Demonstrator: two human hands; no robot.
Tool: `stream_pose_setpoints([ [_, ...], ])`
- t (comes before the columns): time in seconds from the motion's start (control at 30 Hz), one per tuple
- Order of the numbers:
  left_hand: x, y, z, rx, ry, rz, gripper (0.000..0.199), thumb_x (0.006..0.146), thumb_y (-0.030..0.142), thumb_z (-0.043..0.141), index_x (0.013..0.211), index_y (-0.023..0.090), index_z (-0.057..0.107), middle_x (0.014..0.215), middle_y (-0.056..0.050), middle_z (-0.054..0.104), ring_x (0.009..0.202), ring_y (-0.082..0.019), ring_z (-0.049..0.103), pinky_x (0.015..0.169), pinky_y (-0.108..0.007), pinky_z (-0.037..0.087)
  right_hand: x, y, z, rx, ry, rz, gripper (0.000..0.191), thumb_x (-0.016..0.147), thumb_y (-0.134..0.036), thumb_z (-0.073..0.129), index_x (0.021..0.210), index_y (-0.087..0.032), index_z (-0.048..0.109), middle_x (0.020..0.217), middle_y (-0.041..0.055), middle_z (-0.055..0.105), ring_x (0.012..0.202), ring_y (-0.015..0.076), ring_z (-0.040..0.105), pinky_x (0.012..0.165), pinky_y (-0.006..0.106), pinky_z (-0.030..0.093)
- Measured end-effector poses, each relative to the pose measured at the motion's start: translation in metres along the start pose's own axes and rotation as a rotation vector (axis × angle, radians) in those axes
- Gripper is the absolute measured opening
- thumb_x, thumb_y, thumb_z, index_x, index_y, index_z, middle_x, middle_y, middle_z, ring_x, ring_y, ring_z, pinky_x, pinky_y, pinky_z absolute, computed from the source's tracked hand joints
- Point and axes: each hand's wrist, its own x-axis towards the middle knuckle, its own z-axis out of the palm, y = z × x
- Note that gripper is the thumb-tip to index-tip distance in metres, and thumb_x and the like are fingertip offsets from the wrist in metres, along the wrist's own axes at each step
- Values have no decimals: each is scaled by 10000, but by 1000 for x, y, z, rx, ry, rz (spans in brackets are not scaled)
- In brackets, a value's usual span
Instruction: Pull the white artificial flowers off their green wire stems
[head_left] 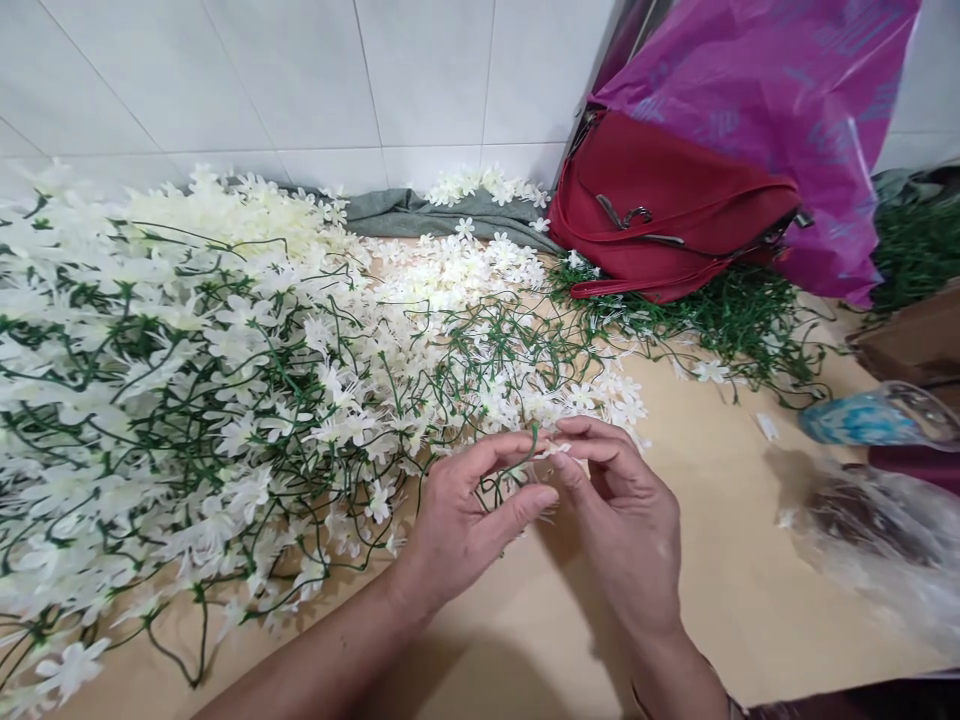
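Close together over the table, my left hand (461, 510) and my right hand (630, 520) meet at the fingertips. A thin green plastic stem (529, 448) runs along my left fingers, and the left hand is closed around it. Between my right thumb and forefinger is a small white artificial petal piece (556, 449), touching the stem's end region; the fingers partly hide it. Just beyond the hands lie loose green stems (517, 345) and white petals. To the left spreads a large heap of white artificial flowers (225, 420) on bent green stems.
A red handbag (675, 200) and a purple plastic bag (810, 110) stand at the back right, with more green stems (750, 310) below. At the right edge are a blue-patterned cup (862, 418) and a clear plastic bag (900, 560). White tiled wall (300, 80) bounds the back.
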Motion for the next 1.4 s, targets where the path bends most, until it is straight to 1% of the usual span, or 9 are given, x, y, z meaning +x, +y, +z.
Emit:
stream_pose_setpoints([
  [0.1, 1, -2, 0, -32, 31, -35, 169, 998, 257, 662, 1100, 212, 788, 1124, -76, 819, 1041, -213, 766, 962, -358, 597, 3, 2, -3, 41, 19, 39, 65, 898, -251, 786, 859, -253, 734, 1119, 45, 748, 1117, 213, 685, 986, 383, 506],
  [0.2, 3, -7, -1, -30, 82, -70, 152, 998, 245, 663, 1006, 220, 813, 950, -50, 822, 927, -198, 765, 873, -336, 606, 5, 4, -8, 70, -38, 75, 104, 900, -276, 792, 829, -243, 723, 1018, 38, 780, 1038, 203, 711, 931, 355, 532],
  [0.33, 6, -11, -3, -25, 98, -54, 139, 965, 218, 712, 1062, 213, 812, 851, -25, 796, 713, -151, 735, 722, -285, 603, 5, 6, -11, 145, -117, 186, 137, 877, -336, 820, 830, -237, 739, 908, 24, 782, 871, 185, 711, 839, 328, 545],
  [0.53, 8, -9, -8, 238, 92, 170, 194, 968, 144, 704, 1116, 221, 802, 1017, -44, 822, 923, -167, 736, 863, -301, 597, 8, 0, -6, 359, -201, 388, 251, 744, -435, 919, 761, -243, 759, 737, 1, 742, 740, 173, 668, 782, 318, 542],
  [0.7, 8, -9, -7, 282, 75, 291, 173, 962, 129, 714, 1101, 201, 791, 955, -37, 816, 878, -154, 732, 809, -277, 611, 11, -5, -6, 406, -180, 495, 312, 648, -448, 980, 721, -231, 769, 692, -13, 701, 699, 128, 621, 749, 247, 504],
  [0.87, 8, -11, -6, 331, 61, 332, 187, 955, 99, 715, 1108, 183, 781, 953, -40, 808, 888, -143, 727, 808, -257, 610, 10, -6, -7, 365, -167, 577, 355, 594, -462, 1008, 725, -227, 775, 663, -24, 695, 650, 98, 595, 683, 214, 449],
  [1.13, 10, -18, -13, 383, -25, 392, 124, 983, 116, 679, 1078, 145, 755, 937, -58, 785, 911, -154, 702, 837, -268, 595, 14, -5, -16, 230, -285, 593, 398, 620, -530, 976, 709, -214, 751, 629, -9, 683, 626, 125, 564, 652, 265, 422],
  [1.3, 12, -24, -19, 480, -200, 415, 113, 1021, 149, 628, 1081, 140, 724, 931, -42, 796, 809, -139, 708, 767, -237, 571, 18, -3, -25, 96, -396, 528, 360, 703, -510, 931, 730, -210, 733, 669, 4, 696, 659, 145, 585, 675, 287, 451],
  [1.4, 11, -25, -20, 501, -211, 386, 96, 1029, 182, 628, 1040, 159, 720, 882, -9, 804, 733, -124, 705, 720, -219, 551, 19, -1, -25, 67, -443, 512, 353, 744, -518, 899, 755, -213, 722, 691, 7, 715, 675, 151, 618, 697, 292, 478],
])
